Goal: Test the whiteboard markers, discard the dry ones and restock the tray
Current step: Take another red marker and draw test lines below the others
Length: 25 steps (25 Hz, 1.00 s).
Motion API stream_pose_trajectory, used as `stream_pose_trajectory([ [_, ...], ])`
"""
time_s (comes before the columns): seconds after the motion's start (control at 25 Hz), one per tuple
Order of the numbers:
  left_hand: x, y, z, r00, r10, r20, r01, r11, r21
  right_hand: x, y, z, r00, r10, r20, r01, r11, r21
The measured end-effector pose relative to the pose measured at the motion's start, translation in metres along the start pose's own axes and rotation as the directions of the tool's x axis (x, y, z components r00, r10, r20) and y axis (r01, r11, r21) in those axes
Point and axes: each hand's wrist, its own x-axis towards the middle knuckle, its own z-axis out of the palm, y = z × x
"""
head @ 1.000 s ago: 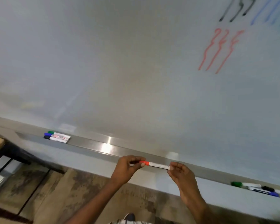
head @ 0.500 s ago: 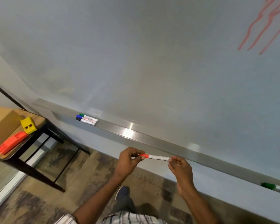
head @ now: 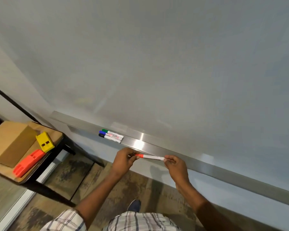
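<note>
I hold a white marker with a red cap (head: 150, 157) level between both hands, just below the metal tray (head: 198, 161) of the whiteboard (head: 157, 64). My left hand (head: 123, 160) pinches the red cap end. My right hand (head: 174, 165) pinches the white tail end. Three capped markers (head: 111, 136), green, blue and black, lie side by side on the tray to the upper left of my hands.
A black-framed side table (head: 45, 165) stands at the left with a cardboard box (head: 10, 142), a yellow block (head: 45, 141) and an orange object (head: 27, 163) on it. My shoe (head: 134, 205) shows on the patterned floor below.
The view has swung left and down: the red, black and blue scribbles and the right-hand markers have left the frame, and the side table has come in. Both hands keep their hold on the red marker.
</note>
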Motion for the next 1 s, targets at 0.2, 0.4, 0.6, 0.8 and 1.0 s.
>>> stream_pose_trajectory([
  [0.2, 0.037, -0.048, -0.041, 0.996, -0.029, 0.088, 0.027, 0.999, 0.021, 0.019, -0.021, 0.072, 1.000, -0.005, 0.008, 0.005, 0.997, -0.074],
  [0.4, 0.052, -0.068, -0.049, 0.984, -0.021, 0.179, -0.001, 0.993, 0.121, 0.030, -0.025, 0.104, 0.998, 0.007, -0.068, -0.015, 0.993, -0.116],
  [0.6, 0.060, -0.069, -0.050, 0.960, -0.004, 0.279, -0.066, 0.968, 0.242, 0.041, -0.019, 0.114, 0.997, 0.054, -0.061, -0.064, 0.979, -0.195],
  [0.8, 0.062, -0.074, -0.043, 0.955, -0.022, 0.297, -0.125, 0.875, 0.467, 0.045, -0.015, 0.118, 0.998, 0.029, -0.064, -0.043, 0.969, -0.243],
  [1.0, 0.060, -0.073, -0.037, 0.965, 0.072, 0.252, -0.186, 0.867, 0.462, 0.050, -0.008, 0.125, 0.998, -0.059, -0.018, 0.048, 0.930, -0.365],
])
